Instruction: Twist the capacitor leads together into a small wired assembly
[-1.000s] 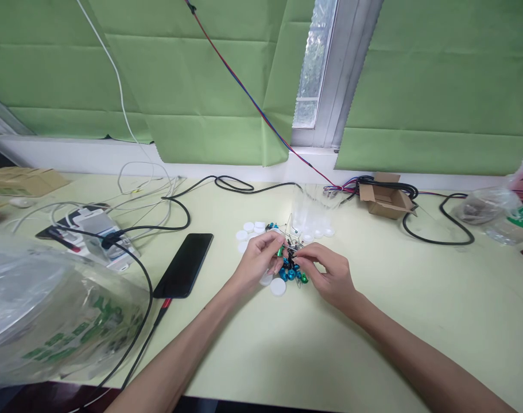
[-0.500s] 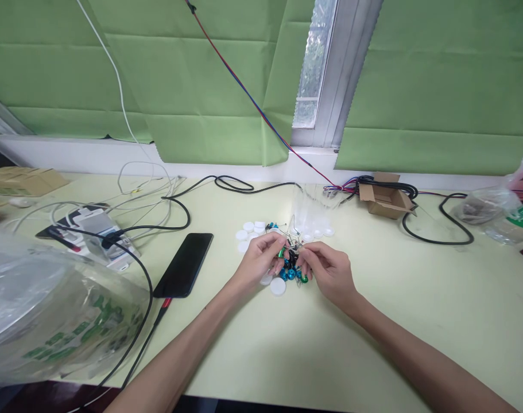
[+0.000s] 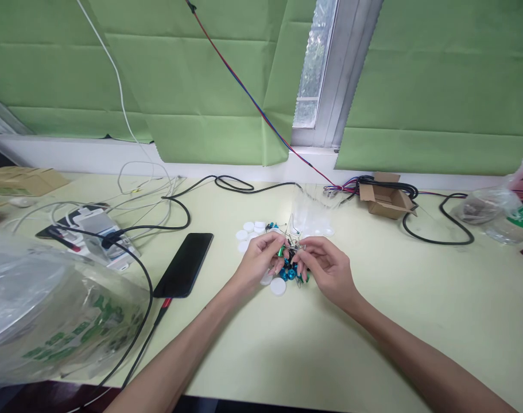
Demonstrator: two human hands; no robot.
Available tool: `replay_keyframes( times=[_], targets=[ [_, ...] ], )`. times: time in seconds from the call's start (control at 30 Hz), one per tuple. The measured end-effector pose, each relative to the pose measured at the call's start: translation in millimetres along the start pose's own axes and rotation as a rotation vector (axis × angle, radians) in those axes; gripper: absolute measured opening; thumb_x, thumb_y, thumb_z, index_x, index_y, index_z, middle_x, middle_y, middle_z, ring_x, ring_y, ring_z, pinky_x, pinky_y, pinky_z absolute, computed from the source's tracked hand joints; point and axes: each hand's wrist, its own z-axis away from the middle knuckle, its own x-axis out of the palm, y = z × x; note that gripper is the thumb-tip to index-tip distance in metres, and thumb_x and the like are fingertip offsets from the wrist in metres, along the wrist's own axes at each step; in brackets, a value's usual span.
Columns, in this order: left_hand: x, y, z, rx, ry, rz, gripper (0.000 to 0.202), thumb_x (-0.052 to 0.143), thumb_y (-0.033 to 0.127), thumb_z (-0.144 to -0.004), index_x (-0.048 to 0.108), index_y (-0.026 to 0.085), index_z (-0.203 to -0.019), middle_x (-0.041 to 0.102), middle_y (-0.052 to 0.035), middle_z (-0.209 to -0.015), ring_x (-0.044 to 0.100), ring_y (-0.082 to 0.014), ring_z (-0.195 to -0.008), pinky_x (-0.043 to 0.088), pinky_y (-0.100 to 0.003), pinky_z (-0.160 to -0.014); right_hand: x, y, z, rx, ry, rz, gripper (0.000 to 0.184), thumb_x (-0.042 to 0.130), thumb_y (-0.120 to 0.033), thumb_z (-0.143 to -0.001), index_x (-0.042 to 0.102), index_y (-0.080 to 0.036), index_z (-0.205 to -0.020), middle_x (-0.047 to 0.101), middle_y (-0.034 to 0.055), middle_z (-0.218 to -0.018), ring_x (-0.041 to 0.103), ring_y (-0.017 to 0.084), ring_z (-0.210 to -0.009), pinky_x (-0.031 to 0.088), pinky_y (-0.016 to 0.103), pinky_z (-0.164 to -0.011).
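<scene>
My left hand (image 3: 266, 253) is closed in a pinch on a small shiny green piece (image 3: 281, 251) with thin metal wire at its end. Opposite it, my right hand (image 3: 325, 265) pinches a thin silvery wire part (image 3: 301, 248); its exact kind is too small to tell. The fingertips almost meet. Directly beneath them lies a pile of small metallic blue pieces (image 3: 291, 274), mixed with black and green ones and wires, partly hidden by my fingers. A white disc (image 3: 278, 287) lies in front of the pile, and several more white discs (image 3: 242, 235) lie behind my left hand.
Clear plastic (image 3: 315, 221) lies behind my right hand. A black phone (image 3: 183, 265) with a cable plugged in is to the left, near a large clear plastic bag (image 3: 63, 310). An open cardboard box (image 3: 387, 201) and coiled black cables (image 3: 437, 241) are at the back right.
The fingers of my right hand have shifted slightly, and the wire part between them shows more. My left hand stays in place with the green piece.
</scene>
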Motion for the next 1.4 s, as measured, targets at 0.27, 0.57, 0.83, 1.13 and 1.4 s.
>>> replay_keyframes(
  times=[0.27, 0.57, 0.83, 1.13, 1.4],
  targets=[
    [1.2, 1.5, 1.2, -0.016, 0.004, 0.018, 0.029, 0.059, 0.042, -0.088, 0.057, 0.015, -0.075, 0.055, 0.0012, -0.067, 0.043, -0.0023, -0.039, 0.026, -0.017, -0.037, -1.1, 5.8, -1.1, -0.012, 0.051, 0.033, 0.011, 0.060, -0.025, -0.090, 0.062, -0.021, -0.101, 0.069, 0.0016, -0.073, 0.063, 0.014, -0.055, 0.054, 0.028, -0.050],
    [1.1, 1.7, 1.0, -0.012, 0.006, 0.013, 0.029, 0.059, 0.042, -0.088, 0.057, 0.015, -0.075, 0.056, 0.0016, -0.066, 0.043, -0.0023, -0.039, 0.026, -0.017, -0.037, -1.9, 7.7, 0.1, -0.090, 0.120, 0.197, 0.008, 0.063, -0.022, -0.088, 0.064, -0.022, -0.095, 0.062, -0.0023, -0.063, 0.060, 0.013, -0.051, 0.052, 0.027, -0.049],
    [1.9, 2.8, 1.9, -0.010, -0.001, 0.004, 0.030, 0.058, 0.042, -0.089, 0.057, 0.015, -0.076, 0.056, 0.0015, -0.066, 0.042, -0.0022, -0.038, 0.024, -0.017, -0.037, -1.8, 7.1, -1.9, -0.168, 0.194, 0.321, 0.006, 0.066, -0.025, -0.085, 0.067, -0.020, -0.087, 0.064, -0.0008, -0.063, 0.059, 0.012, -0.048, 0.052, 0.027, -0.048],
    [2.2, 3.3, 2.0, -0.013, 0.005, 0.010, 0.029, 0.058, 0.042, -0.088, 0.057, 0.015, -0.076, 0.056, 0.0011, -0.066, 0.042, -0.0023, -0.038, 0.024, -0.017, -0.037, -1.2, 2.9, -2.3, -0.204, 0.206, 0.416, 0.013, 0.065, -0.027, -0.086, 0.067, -0.019, -0.076, 0.067, 0.0007, -0.063, 0.057, 0.012, -0.047, 0.052, 0.027, -0.050],
    [3.0, 3.2, 2.0, 0.002, 0.008, 0.002, 0.031, 0.060, 0.044, -0.087, 0.057, 0.015, -0.076, 0.055, 0.0004, -0.068, 0.042, -0.0029, -0.040, 0.027, -0.018, -0.038, -0.2, 0.3, -0.3, -0.076, 0.161, 0.414, 0.033, 0.060, -0.034, -0.090, 0.055, -0.019, -0.061, 0.058, -0.0018, -0.048, 0.050, 0.010, -0.040, 0.042, 0.024, -0.042]
  ],
)
